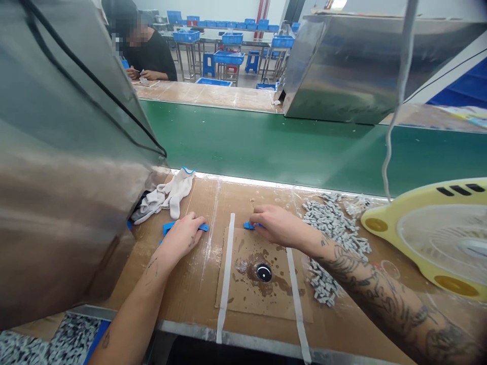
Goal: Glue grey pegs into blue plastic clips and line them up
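Observation:
My left hand [185, 234] rests on the cardboard-covered bench, its fingers closed around a long blue piece [204, 227] whose ends stick out on both sides. The exact kind of this piece does not show. Further right, my right hand [274, 223] pinches a smaller blue piece [248, 225] just above the top edge of a cardboard square [243, 299]. Two white tape strips run down that square. Between them, a round black disc with a pale rim [264, 272] lies among dark wet spots. White gloves [167, 195] lie beyond my left hand.
Many small grey pieces [331, 223] are heaped beside my right forearm. A yellow-rimmed fan [426, 253] lies at the right, its white cable [388, 147] hanging down. Metal housings [68, 167] flank the bench. Across the green belt [236, 142], a person [155, 56] works with both hands.

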The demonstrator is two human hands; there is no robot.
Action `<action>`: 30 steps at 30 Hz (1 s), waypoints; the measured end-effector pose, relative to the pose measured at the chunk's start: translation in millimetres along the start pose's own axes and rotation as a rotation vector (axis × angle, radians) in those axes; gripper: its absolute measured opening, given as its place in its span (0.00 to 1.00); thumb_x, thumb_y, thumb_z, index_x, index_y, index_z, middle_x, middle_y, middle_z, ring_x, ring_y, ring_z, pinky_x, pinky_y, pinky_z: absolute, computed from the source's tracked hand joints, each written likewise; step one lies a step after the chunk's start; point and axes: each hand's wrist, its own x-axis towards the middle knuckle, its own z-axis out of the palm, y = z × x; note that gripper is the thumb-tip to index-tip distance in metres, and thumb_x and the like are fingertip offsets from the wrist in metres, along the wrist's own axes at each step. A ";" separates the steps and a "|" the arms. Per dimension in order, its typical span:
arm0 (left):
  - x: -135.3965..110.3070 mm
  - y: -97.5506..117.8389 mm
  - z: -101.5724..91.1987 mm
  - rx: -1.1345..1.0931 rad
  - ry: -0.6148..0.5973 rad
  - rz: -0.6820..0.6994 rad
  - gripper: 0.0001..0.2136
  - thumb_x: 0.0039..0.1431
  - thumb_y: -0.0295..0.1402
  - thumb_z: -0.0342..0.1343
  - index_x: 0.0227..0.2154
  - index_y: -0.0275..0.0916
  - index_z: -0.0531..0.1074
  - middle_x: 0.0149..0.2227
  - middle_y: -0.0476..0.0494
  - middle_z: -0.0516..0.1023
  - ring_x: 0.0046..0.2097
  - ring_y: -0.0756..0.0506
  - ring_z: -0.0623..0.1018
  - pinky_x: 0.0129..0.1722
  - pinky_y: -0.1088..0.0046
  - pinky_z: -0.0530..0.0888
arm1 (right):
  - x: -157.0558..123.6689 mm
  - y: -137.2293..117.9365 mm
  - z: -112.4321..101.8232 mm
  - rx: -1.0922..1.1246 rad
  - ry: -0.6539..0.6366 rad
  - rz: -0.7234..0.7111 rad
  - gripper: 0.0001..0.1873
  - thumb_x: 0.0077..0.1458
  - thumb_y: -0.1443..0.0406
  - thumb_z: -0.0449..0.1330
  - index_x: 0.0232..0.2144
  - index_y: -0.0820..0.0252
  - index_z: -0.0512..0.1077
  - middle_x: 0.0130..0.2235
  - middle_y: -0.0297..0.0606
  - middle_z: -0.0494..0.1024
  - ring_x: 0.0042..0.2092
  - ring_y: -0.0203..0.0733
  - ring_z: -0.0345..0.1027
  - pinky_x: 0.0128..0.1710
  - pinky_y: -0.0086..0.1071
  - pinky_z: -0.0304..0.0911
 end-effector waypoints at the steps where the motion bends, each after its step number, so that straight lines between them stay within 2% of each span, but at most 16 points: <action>1: -0.5 -0.9 -0.4 -0.023 0.012 0.009 0.10 0.65 0.30 0.48 0.42 0.38 0.75 0.41 0.39 0.73 0.40 0.41 0.77 0.39 0.68 0.70 | -4.9 1.7 -4.8 0.018 0.035 0.007 0.06 0.61 0.73 0.59 0.35 0.63 0.76 0.36 0.40 0.74 0.37 0.42 0.68 0.35 0.32 0.59; 4: -4.5 -2.5 -1.1 -0.194 0.102 0.061 0.09 0.65 0.31 0.50 0.39 0.38 0.74 0.41 0.40 0.75 0.42 0.41 0.76 0.42 0.67 0.70 | -33.3 11.4 -19.0 0.086 0.201 0.055 0.07 0.65 0.68 0.57 0.41 0.61 0.76 0.41 0.41 0.75 0.41 0.44 0.69 0.40 0.34 0.62; 6: -7.9 -0.1 -1.2 -0.419 0.152 0.065 0.08 0.64 0.33 0.52 0.39 0.38 0.74 0.38 0.42 0.76 0.39 0.43 0.75 0.41 0.68 0.70 | -62.3 20.1 -21.5 0.113 0.273 0.117 0.08 0.66 0.66 0.56 0.42 0.59 0.76 0.41 0.40 0.75 0.42 0.45 0.69 0.40 0.35 0.62; 8: -9.5 7.5 -1.5 -0.744 0.161 0.018 0.10 0.63 0.37 0.55 0.42 0.38 0.74 0.36 0.44 0.76 0.33 0.46 0.74 0.34 0.71 0.70 | -94.3 28.1 -14.7 0.112 0.225 0.196 0.06 0.65 0.65 0.58 0.40 0.56 0.76 0.38 0.37 0.76 0.40 0.45 0.70 0.38 0.35 0.61; 10: -7.2 20.6 -2.3 -1.115 0.148 -0.024 0.15 0.60 0.40 0.59 0.47 0.39 0.73 0.37 0.44 0.76 0.29 0.49 0.72 0.27 0.74 0.69 | -122.8 33.5 -0.8 0.084 0.079 0.285 0.03 0.61 0.67 0.61 0.36 0.55 0.76 0.34 0.35 0.75 0.36 0.45 0.70 0.34 0.34 0.59; 12: -0.6 37.5 -3.7 -1.436 0.142 -0.046 0.20 0.57 0.41 0.62 0.50 0.40 0.72 0.39 0.43 0.75 0.28 0.51 0.73 0.24 0.76 0.68 | -143.0 36.0 15.0 0.025 -0.024 0.380 0.04 0.57 0.70 0.62 0.32 0.57 0.76 0.31 0.36 0.75 0.34 0.45 0.70 0.32 0.33 0.57; 15: 12.6 63.2 -3.5 -1.696 0.118 -0.082 0.21 0.52 0.37 0.68 0.48 0.39 0.74 0.40 0.43 0.75 0.30 0.52 0.73 0.25 0.79 0.68 | -154.8 35.5 33.6 -0.066 -0.002 0.477 0.07 0.58 0.73 0.59 0.32 0.59 0.75 0.33 0.38 0.75 0.36 0.45 0.71 0.33 0.32 0.57; 19: 23.0 78.6 9.0 -1.668 0.155 -0.037 0.18 0.49 0.35 0.70 0.44 0.37 0.78 0.38 0.44 0.73 0.26 0.56 0.68 0.22 0.82 0.64 | -149.3 29.9 49.5 -0.081 0.026 0.492 0.06 0.60 0.71 0.59 0.31 0.60 0.75 0.34 0.39 0.75 0.39 0.45 0.71 0.37 0.32 0.59; 22: 23.4 71.8 25.1 -1.548 0.137 0.043 0.18 0.54 0.38 0.67 0.47 0.38 0.78 0.41 0.43 0.73 0.26 0.55 0.67 0.21 0.80 0.64 | -144.0 24.1 57.5 -0.089 0.020 0.495 0.06 0.57 0.71 0.62 0.27 0.61 0.73 0.33 0.40 0.75 0.37 0.46 0.70 0.35 0.32 0.60; 25: 22.6 60.4 38.4 -1.499 0.109 0.089 0.19 0.57 0.38 0.65 0.51 0.38 0.77 0.36 0.46 0.71 0.27 0.54 0.68 0.23 0.79 0.66 | -140.1 22.5 58.7 -0.090 0.039 0.496 0.05 0.56 0.70 0.64 0.29 0.62 0.73 0.34 0.41 0.75 0.37 0.47 0.70 0.35 0.33 0.61; 27: 23.1 55.8 43.5 -1.500 0.107 0.092 0.19 0.58 0.38 0.64 0.52 0.37 0.76 0.32 0.48 0.70 0.27 0.53 0.68 0.24 0.78 0.66 | -135.4 26.4 55.7 -0.092 0.077 0.505 0.03 0.60 0.70 0.61 0.32 0.63 0.73 0.34 0.42 0.74 0.38 0.48 0.69 0.37 0.35 0.62; 30: 25.4 54.4 46.6 -1.497 0.075 0.098 0.19 0.60 0.38 0.62 0.52 0.35 0.74 0.28 0.51 0.69 0.26 0.53 0.68 0.25 0.77 0.67 | -124.6 37.8 50.6 -0.067 0.114 0.468 0.07 0.61 0.74 0.57 0.34 0.62 0.74 0.36 0.42 0.74 0.41 0.48 0.69 0.41 0.36 0.63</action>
